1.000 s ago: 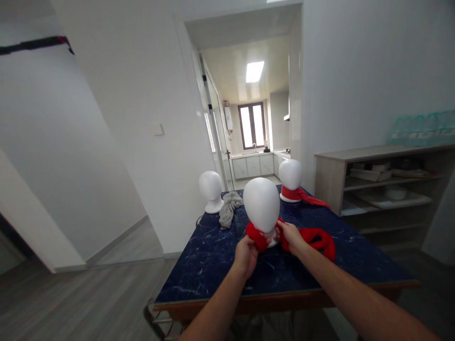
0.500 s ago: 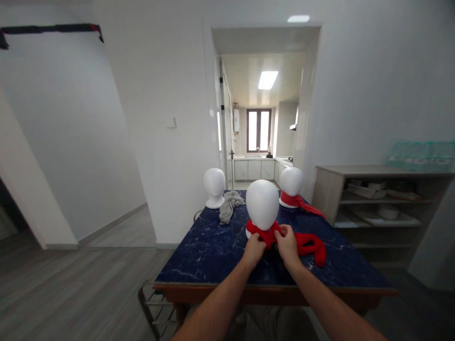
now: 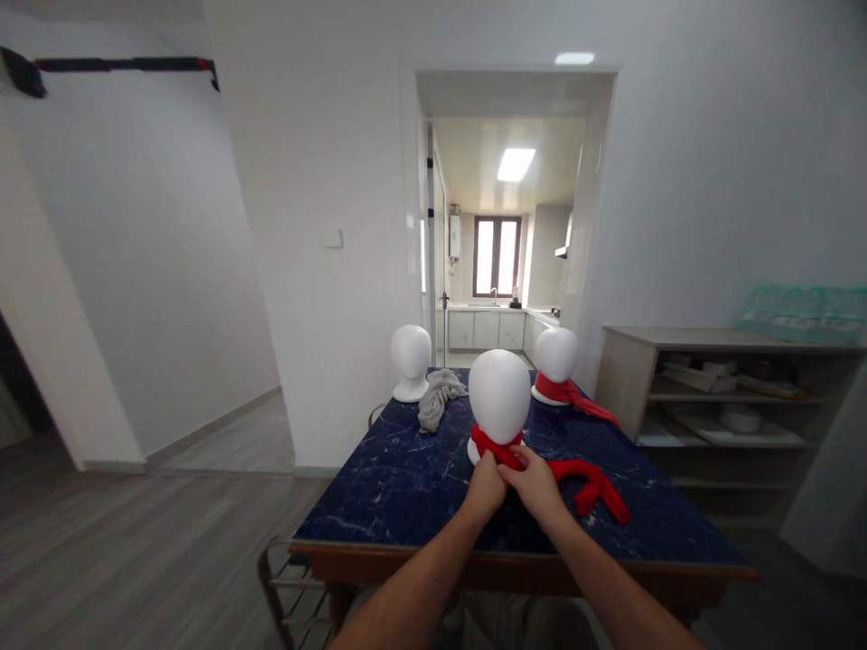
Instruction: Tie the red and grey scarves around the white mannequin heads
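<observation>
A white foam mannequin head (image 3: 499,395) stands upright in front of me, with a red scarf (image 3: 496,446) around its neck. My left hand (image 3: 486,487) is closed on the scarf at the front of the neck. Just beside it, my right hand (image 3: 534,478) pinches the scarf too, the two hands touching or nearly so. Past my right hand the scarf's loose length lies bent on the table to the right. My fingers hide part of the cloth between them.
The dark blue marble-patterned table (image 3: 406,487) also bears a bare white head (image 3: 410,359), a crumpled grey scarf (image 3: 440,399) and, back right, a head (image 3: 556,354) wearing a red scarf (image 3: 588,403). A shelf unit (image 3: 627,379) with bottles on top stands right. A metal rack (image 3: 277,587) is lower left.
My right hand has moved left and closer to my left hand at the front of the neck. The scarf's loose end has shifted a little on the table. The view has tilted slightly.
</observation>
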`<action>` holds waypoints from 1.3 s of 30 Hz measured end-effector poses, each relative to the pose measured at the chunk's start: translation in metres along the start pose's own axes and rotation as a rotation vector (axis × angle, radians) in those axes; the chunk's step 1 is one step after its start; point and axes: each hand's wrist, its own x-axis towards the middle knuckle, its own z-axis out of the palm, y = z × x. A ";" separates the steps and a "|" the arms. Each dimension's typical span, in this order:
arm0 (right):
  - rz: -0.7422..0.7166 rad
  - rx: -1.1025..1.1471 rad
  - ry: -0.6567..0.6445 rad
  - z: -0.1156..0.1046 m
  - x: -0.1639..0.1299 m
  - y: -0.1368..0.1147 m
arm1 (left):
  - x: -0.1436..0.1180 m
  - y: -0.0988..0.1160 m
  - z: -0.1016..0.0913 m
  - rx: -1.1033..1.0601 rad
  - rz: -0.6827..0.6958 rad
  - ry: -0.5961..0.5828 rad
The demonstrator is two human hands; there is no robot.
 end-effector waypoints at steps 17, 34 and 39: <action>-0.359 -0.886 -0.036 -0.044 0.027 0.017 | 0.009 -0.001 -0.010 -0.539 -0.276 0.182; -0.282 -0.338 -0.052 -0.030 -0.029 0.009 | 0.007 -0.004 -0.013 -0.540 -0.326 0.121; -0.197 -0.173 -0.113 -0.062 -0.044 -0.011 | 0.008 -0.006 -0.013 -0.521 -0.350 0.122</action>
